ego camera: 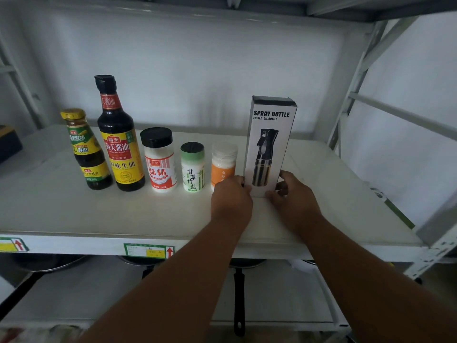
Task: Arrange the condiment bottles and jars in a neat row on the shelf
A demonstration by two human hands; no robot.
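On the white shelf (99, 214) stands a row, left to right: an oyster sauce bottle (86, 149), a tall soy sauce bottle (118, 142), a black-capped seasoning jar (160, 160), a green-capped salt jar (193, 167), an orange-labelled jar (223, 162) and an upright spray bottle box (269, 142). My left hand (231, 198) presses the box's lower left edge and hides part of the orange jar. My right hand (293, 194) holds the box's lower right corner. The box rests on the shelf between both hands.
Metal shelf uprights and braces (358, 78) rise at the right. A dark box (8, 142) sits at the far left edge. On the lower shelf lie pans, one with a black handle (239, 300). Labels are stuck on the shelf's front edge (148, 250).
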